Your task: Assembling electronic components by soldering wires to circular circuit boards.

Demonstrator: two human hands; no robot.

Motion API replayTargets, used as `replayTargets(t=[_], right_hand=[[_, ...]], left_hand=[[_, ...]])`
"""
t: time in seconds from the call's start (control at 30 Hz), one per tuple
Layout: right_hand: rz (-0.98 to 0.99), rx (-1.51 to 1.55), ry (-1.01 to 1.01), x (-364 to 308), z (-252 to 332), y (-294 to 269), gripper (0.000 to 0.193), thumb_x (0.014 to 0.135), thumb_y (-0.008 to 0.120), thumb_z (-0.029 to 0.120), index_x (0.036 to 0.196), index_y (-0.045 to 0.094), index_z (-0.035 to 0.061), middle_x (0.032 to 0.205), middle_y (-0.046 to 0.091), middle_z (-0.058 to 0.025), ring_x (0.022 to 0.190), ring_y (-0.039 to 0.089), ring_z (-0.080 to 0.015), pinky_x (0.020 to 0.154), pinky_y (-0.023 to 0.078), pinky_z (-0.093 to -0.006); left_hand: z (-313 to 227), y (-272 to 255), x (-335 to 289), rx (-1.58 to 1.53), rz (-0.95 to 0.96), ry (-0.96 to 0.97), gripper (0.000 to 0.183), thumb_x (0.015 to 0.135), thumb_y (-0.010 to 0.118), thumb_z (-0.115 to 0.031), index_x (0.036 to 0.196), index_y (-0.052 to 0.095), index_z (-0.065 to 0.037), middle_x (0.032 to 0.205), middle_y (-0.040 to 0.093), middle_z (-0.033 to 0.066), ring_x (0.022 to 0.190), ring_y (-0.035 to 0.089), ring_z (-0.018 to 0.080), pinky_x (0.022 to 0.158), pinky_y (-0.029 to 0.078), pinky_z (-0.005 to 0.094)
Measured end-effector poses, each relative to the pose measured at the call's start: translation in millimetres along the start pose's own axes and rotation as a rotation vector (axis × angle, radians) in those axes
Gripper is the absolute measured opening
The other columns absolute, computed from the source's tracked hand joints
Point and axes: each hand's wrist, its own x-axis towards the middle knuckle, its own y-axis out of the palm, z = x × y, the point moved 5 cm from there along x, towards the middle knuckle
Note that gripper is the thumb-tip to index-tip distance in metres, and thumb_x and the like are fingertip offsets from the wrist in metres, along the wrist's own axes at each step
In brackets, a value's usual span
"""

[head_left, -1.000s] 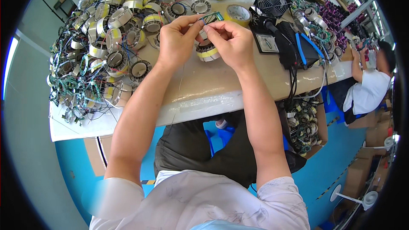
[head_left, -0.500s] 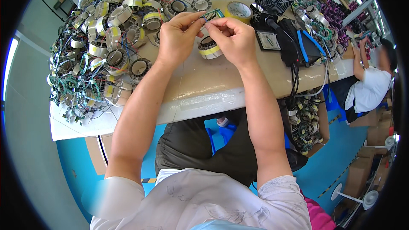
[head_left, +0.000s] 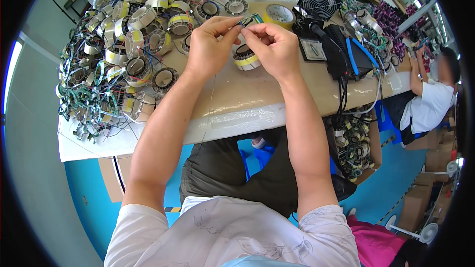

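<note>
Both my hands meet above the table, fingertips pinched close together. A small curved green circuit board [head_left: 257, 18] with thin wires sticks up between them. My left hand [head_left: 212, 44] is closed at its left end, by the wires. My right hand [head_left: 275, 47] is closed at its lower side, and its fingers hide part of the board. Just beneath the fingertips a stator ring [head_left: 246, 60] with a yellow tape band rests on the table [head_left: 237, 94], partly covered by my right hand. I cannot make out exactly which wire each fingertip pinches.
A heap of stator rings [head_left: 141, 18] with wires and green boards fills the left and back. To the right are a tape roll [head_left: 279, 14], a fan [head_left: 319, 2], blue-handled pliers [head_left: 352, 54] and cables. A box of stators [head_left: 354, 148] stands below. Another person [head_left: 429, 101] works far right.
My hands stay pinched together, with only a slight shift. The view has moved a little. Pink clothing at the lower right shows more, as a person there has moved further into view.
</note>
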Motion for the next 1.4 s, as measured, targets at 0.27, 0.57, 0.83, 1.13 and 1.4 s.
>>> replayTargets(t=[0.27, 0.57, 0.83, 1.13, 1.4], right_hand=[[0.011, 0.079, -0.036, 0, -2, 4, 0.023, 0.084, 0.077, 0.010, 0.104, 0.072, 0.0009, 0.074, 0.073, -0.0064, 0.059, 0.063, -0.0045, 0.054, 0.047, -0.0200], [-0.084, -0.116, -0.136, 3, -3, -4, 0.033, 0.085, 0.078, 0.013, 0.115, 0.070, 0.0026, 0.071, 0.072, -0.0056, 0.060, 0.063, -0.0046, 0.056, 0.052, -0.0226], [-0.155, -0.204, -0.264, 4, 1, -6, 0.025, 0.077, 0.074, 0.011, 0.100, 0.073, 0.0012, 0.066, 0.068, -0.0160, 0.058, 0.070, -0.0256, 0.057, 0.056, -0.0337], [-0.168, -0.161, -0.216, 5, -5, -9, 0.022, 0.076, 0.075, 0.013, 0.093, 0.074, 0.0001, 0.062, 0.067, -0.0127, 0.054, 0.067, -0.0239, 0.056, 0.054, -0.0335], [-0.169, -0.115, -0.223, 5, -10, -9, 0.023, 0.074, 0.071, 0.007, 0.095, 0.073, -0.0022, 0.061, 0.066, -0.0129, 0.051, 0.066, -0.0219, 0.052, 0.052, -0.0321]], left_hand=[[-2, -4, -2, -0.053, -0.046, -0.082, 0.020, 0.093, 0.073, -0.011, 0.108, 0.074, 0.001, 0.096, 0.072, 0.0048, 0.075, 0.066, 0.0098, 0.064, 0.049, 0.0216], [-4, -2, 0, -0.013, -0.014, 0.057, 0.016, 0.094, 0.070, -0.008, 0.103, 0.074, 0.003, 0.097, 0.071, 0.0068, 0.072, 0.064, 0.0098, 0.062, 0.052, 0.0217], [10, -9, 1, 0.058, 0.013, 0.113, 0.016, 0.097, 0.067, -0.007, 0.107, 0.073, 0.003, 0.104, 0.069, 0.0048, 0.076, 0.060, 0.0073, 0.065, 0.050, 0.0203], [19, -4, 1, 0.120, 0.023, 0.124, 0.018, 0.100, 0.063, -0.010, 0.110, 0.073, 0.002, 0.105, 0.069, 0.0027, 0.075, 0.056, 0.0057, 0.066, 0.049, 0.0204], [29, -4, 1, 0.167, -0.026, 0.092, 0.021, 0.100, 0.063, -0.013, 0.114, 0.072, 0.000, 0.101, 0.068, -0.0003, 0.074, 0.054, 0.0059, 0.068, 0.047, 0.0204]])
